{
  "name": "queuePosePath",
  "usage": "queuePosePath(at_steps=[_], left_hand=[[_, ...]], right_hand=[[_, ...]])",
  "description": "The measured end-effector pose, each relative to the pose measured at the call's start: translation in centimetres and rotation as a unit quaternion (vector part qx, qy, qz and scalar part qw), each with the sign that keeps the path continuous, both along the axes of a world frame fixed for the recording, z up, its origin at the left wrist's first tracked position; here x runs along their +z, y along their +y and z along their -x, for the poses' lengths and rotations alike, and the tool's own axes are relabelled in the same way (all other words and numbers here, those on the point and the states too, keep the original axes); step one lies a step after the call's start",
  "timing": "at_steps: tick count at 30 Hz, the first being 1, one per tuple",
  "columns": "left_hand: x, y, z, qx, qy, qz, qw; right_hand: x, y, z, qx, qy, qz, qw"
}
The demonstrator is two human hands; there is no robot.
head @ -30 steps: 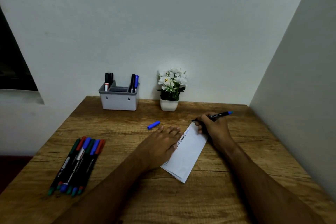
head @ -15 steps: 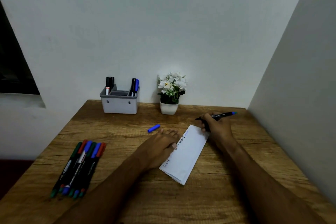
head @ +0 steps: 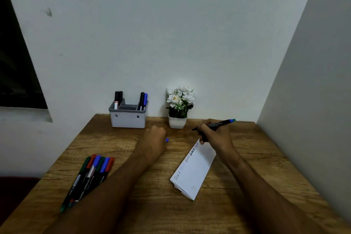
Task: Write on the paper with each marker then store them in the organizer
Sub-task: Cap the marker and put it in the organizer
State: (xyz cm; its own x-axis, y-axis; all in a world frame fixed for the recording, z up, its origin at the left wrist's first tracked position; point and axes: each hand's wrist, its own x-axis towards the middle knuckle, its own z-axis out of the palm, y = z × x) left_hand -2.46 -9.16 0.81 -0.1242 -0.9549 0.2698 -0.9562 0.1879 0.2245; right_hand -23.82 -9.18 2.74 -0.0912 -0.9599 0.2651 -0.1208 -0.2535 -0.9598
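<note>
A folded white paper [head: 195,171] with several written words along its left edge lies on the wooden table [head: 237,186]. My right hand [head: 214,137] holds an uncapped black marker [head: 218,124] with a blue end, lifted just past the paper's far end. My left hand [head: 154,138] is closed over the blue cap [head: 167,140], of which only the tip shows. A grey organizer [head: 129,118] at the back holds several markers. A bundle of capped markers [head: 89,175] lies at the front left.
A white pot with white flowers [head: 179,108] stands right of the organizer against the back wall. A side wall closes the table's right edge. A dark window panel sits at the far left.
My left hand left the paper, moved up and left, and closed on the blue cap. My right hand lifted the marker off the paper's far end.
</note>
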Motion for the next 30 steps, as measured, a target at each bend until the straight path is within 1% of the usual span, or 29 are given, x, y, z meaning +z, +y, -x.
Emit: queuePosePath(at_steps=[5, 9, 12, 13, 15, 16, 17, 18, 19, 20, 21, 22, 24, 26, 27, 30], left_hand=[[-1.0, -0.3, 0.4, 0.004, -0.067, -0.004, 0.998], [-1.0, -0.5, 0.5, 0.002, -0.051, -0.012, 0.999], [-0.7, -0.5, 0.3, 0.022, 0.003, -0.014, 1.0], [-0.6, -0.5, 0.2, 0.035, 0.042, -0.012, 0.998], [-0.3, -0.5, 0.0, 0.062, 0.157, -0.018, 0.986], [0.0, -0.4, 0.0, 0.07, 0.233, -0.036, 0.969], [0.4, -0.3, 0.0, 0.077, 0.329, -0.064, 0.939], [0.8, -0.1, 0.0, 0.09, 0.439, -0.101, 0.888], [1.3, 0.2, 0.1, 0.106, 0.543, -0.143, 0.82], [1.7, 0.5, 0.2, 0.117, 0.624, -0.173, 0.753], [1.8, 0.7, 0.3, 0.119, 0.674, -0.189, 0.704], [1.8, 0.9, 0.4, 0.115, 0.704, -0.201, 0.672], [1.7, 1.3, 0.6, 0.1, 0.745, -0.221, 0.622], [1.7, 1.7, 0.7, 0.091, 0.77, -0.229, 0.588], [1.6, 1.8, 0.8, 0.089, 0.777, -0.231, 0.578], [1.6, 2.1, 1.1, 0.086, 0.787, -0.229, 0.567]], right_hand=[[-0.6, 0.2, -0.7, 0.017, 0.006, -0.007, 1.0], [-0.9, 0.3, -0.7, 0.02, 0.012, -0.006, 1.0], [-1.1, 0.8, -0.7, 0.027, 0.007, 0.002, 1.0], [-1.2, 0.9, -0.8, 0.03, 0.004, 0.005, 1.0], [-1.5, 1.2, -0.8, 0.036, 0.006, 0.023, 0.999], [-1.6, 1.3, -0.9, 0.038, 0.013, 0.037, 0.999], [-1.7, 1.5, -1.0, 0.04, 0.023, 0.053, 0.998], [-1.7, 1.7, -1.1, 0.043, 0.032, 0.071, 0.996], [-1.7, 1.9, -1.3, 0.047, 0.037, 0.088, 0.994], [-1.7, 2.1, -1.5, 0.055, 0.036, 0.104, 0.992], [-1.7, 2.4, -1.6, 0.063, 0.035, 0.117, 0.99], [-1.7, 2.6, -1.8, 0.071, 0.036, 0.127, 0.989], [-1.8, 3.0, -2.2, 0.084, 0.053, 0.137, 0.986], [-2.0, 3.2, -2.5, 0.094, 0.081, 0.147, 0.981], [-2.0, 3.3, -2.6, 0.096, 0.092, 0.151, 0.98], [-2.4, 3.4, -2.8, 0.092, 0.112, 0.164, 0.976]])
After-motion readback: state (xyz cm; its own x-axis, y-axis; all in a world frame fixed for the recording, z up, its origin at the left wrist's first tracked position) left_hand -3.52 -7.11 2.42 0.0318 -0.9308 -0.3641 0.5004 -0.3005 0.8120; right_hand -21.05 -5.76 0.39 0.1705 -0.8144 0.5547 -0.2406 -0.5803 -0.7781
